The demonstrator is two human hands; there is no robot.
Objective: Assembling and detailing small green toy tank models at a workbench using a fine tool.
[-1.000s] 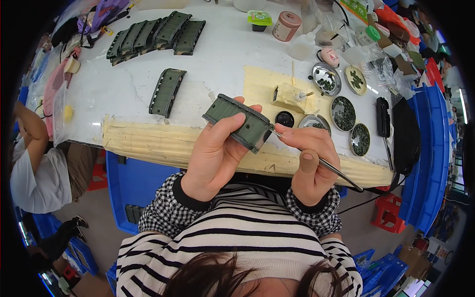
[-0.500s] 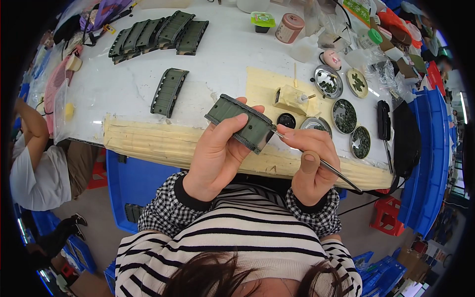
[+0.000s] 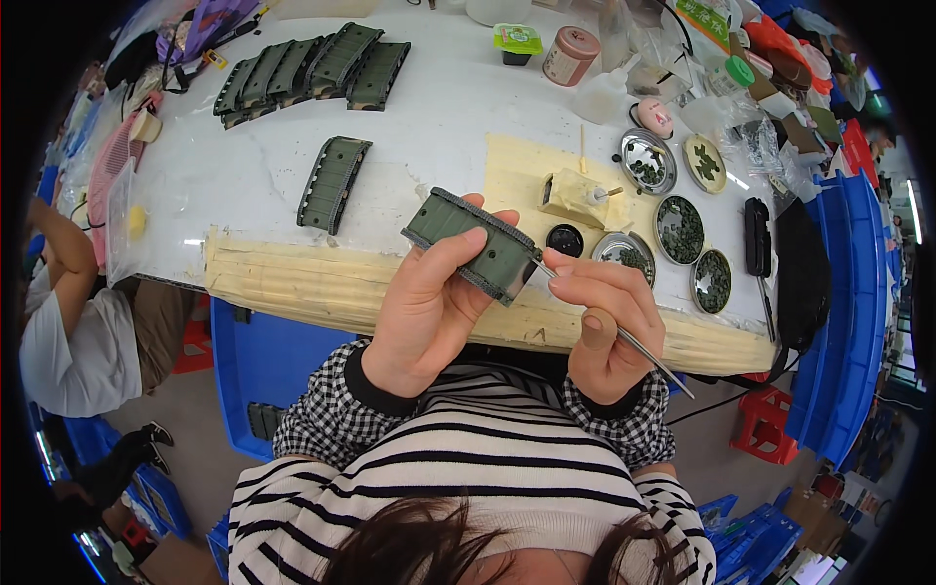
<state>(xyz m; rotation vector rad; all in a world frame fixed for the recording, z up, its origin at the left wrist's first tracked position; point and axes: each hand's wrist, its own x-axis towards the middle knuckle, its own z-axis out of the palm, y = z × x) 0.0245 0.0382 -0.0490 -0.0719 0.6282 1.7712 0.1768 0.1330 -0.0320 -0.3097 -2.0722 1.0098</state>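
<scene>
My left hand (image 3: 429, 302) is closed round a curved camouflage-green model part (image 3: 473, 244) with ribbed edges, its thumb lying across the top face. In my right hand (image 3: 614, 322) is a slim metal rod-like tool (image 3: 651, 356), pinched near its front end. The tool's tip meets the right end of the green part; what exactly it touches there is too small to tell. A similar green part (image 3: 333, 185) lies alone on the table to the left, and several more are stacked (image 3: 312, 68) farther back.
Round metal dishes of small dark green pieces (image 3: 680, 230) stand at the right, near a tape-wrapped block (image 3: 575, 200) and a small black round lid (image 3: 564, 239). Yellow tape covers the table's front edge (image 3: 283, 283). A blue bin (image 3: 258, 361) sits below; another person (image 3: 78, 322) is at left.
The tool's rear end has swung down and slightly left as my right hand shifted a little left. My left hand and the green part have barely moved.
</scene>
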